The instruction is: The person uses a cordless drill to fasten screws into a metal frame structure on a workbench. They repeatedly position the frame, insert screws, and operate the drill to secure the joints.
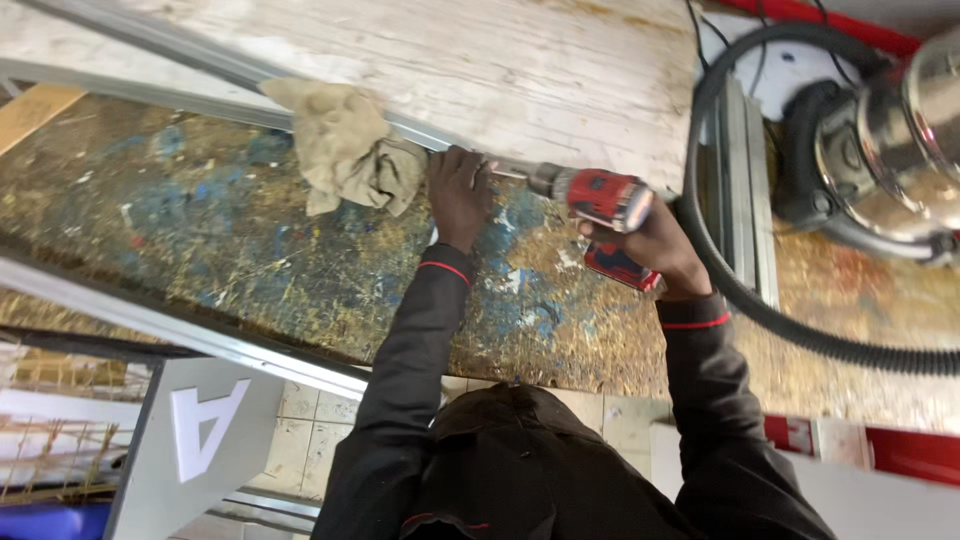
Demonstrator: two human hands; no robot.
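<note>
Paint-spattered and scratched, the desk [250, 240] fills the middle of the frame, with a pale wooden board [520, 70] lying along its upper edge and a grey metal rail [200, 62] running from the upper left toward the centre. We press our left hand [458, 195] flat-fingered down on the rail, just right of a crumpled beige rag [350, 150] that lies over the rail. Our right hand [655, 250] is wrapped tight around the grip of a red drill [600, 205], right of centre, whose bit points left and meets the rail beside our left fingers. A black hose [760, 310] curves around the right side to a shiny steel vacuum cleaner [880, 150] in the upper right. At the lower left a grey panel [160, 470] bears one large white letter. Red and white flat pieces [860, 445] lie at the lower right edge.
</note>
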